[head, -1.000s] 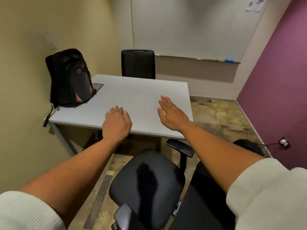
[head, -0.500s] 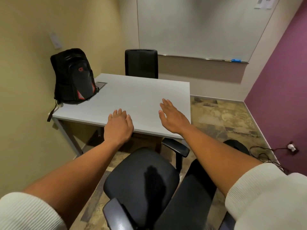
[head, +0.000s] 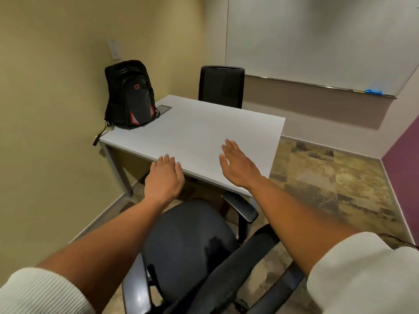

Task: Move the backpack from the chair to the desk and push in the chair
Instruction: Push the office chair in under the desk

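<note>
backpack (head: 131, 96) already upright on the desk (head: 204, 137), upper left of frame by the wall, so what's left is the chair (head: 188, 243), bottom centre, seat not yet under the desk. left hand (head: 164, 180) and right hand (head: 240, 166) both hover over the near desk edge, fingers loose and apart, holding nothing. next, imo: grab the backrest w/ both hands, push straight so the armrest (head: 241, 207) clears the desk edge.

Warm, even indoor light falls from above, leaving soft shadows under the desk (head: 192, 137) and a dark patch on the chair seat (head: 188, 243). The whiteboard (head: 317, 39) shows a hazy glare. Wide-angle distortion bends the edges; slight overall softness.
</note>
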The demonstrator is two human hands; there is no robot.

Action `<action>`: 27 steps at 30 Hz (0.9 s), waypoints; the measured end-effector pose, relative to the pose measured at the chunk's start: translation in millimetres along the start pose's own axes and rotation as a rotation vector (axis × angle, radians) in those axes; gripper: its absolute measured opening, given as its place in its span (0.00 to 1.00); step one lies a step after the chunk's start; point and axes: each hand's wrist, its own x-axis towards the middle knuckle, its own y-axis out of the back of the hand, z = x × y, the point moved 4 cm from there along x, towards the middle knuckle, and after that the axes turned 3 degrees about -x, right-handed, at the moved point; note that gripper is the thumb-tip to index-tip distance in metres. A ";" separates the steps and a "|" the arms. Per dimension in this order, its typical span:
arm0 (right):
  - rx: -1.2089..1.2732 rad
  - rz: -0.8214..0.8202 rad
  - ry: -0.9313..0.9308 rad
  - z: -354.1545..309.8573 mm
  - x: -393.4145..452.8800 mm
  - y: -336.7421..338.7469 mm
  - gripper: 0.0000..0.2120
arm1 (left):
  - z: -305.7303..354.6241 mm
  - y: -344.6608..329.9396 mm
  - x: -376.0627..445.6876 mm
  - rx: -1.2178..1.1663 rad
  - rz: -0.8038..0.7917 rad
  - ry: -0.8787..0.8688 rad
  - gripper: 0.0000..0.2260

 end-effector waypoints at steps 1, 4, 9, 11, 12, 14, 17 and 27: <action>0.004 -0.017 0.032 4.0 -3.8 3.6 0.27 | 7.8 -1.9 -9.8 0.000 0.017 0.024 0.18; 0.026 -0.049 0.117 13.8 -19.6 15.1 0.27 | 28.1 -4.2 -39.8 0.026 0.087 0.086 0.17; 0.024 -0.130 0.237 32.3 -64.2 29.1 0.27 | 63.9 -6.9 -103.4 0.056 0.174 0.199 0.15; 0.029 -0.160 0.265 38.6 -81.9 33.1 0.27 | 78.2 -9.6 -130.1 0.072 0.179 0.223 0.14; 0.034 -0.171 0.277 41.2 -90.6 34.9 0.27 | 84.3 -12.0 -141.8 0.073 0.168 0.237 0.14; 0.048 -0.184 0.300 46.2 -108.3 36.6 0.27 | 94.3 -19.6 -162.4 0.085 0.130 0.263 0.14; 0.063 -0.201 0.321 55.3 -132.3 35.6 0.27 | 103.7 -34.0 -187.0 0.083 0.065 0.304 0.16; 0.027 -0.270 0.347 84.9 -174.4 14.3 0.26 | 104.6 -73.0 -236.4 0.056 0.038 0.392 0.24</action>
